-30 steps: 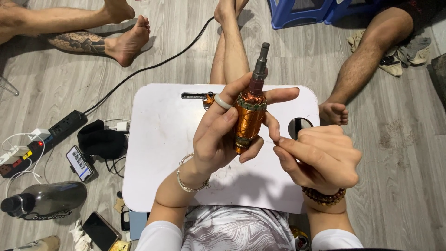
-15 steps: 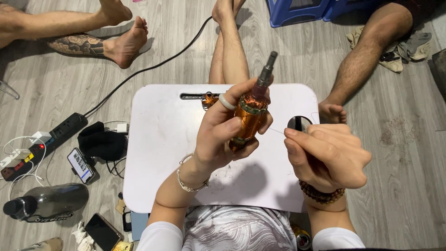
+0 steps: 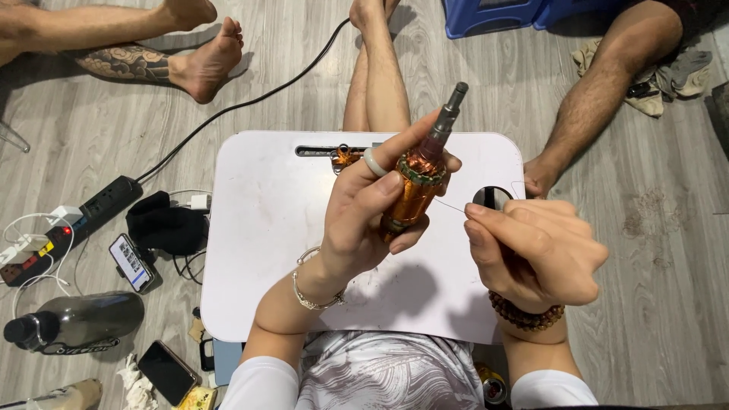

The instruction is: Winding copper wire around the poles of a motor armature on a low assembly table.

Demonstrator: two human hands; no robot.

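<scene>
**Copper wire drawn out from the armature over the lap worktop**

You sit on a grey plank floor with a white lap worktop across your legs. Your left hand has its grip clamped round a copper-wound motor armature, held tilted above the worktop's middle, its steel shaft pointing up and to the far right. Your right hand has its fingertips pinched together on a thin wire that runs from the armature's side.

Compared with 1 second ago, your right hand has pulled away to the right, so the wire now spans an open gap between hand and armature. This looks like a strand being unwound or drawn taut.

As for containers, a dark bottle lies on the floor at near left, its contents not discernible. Beside it are 2 phones and a power strip. Other people's bare legs rest at the far side.
</scene>
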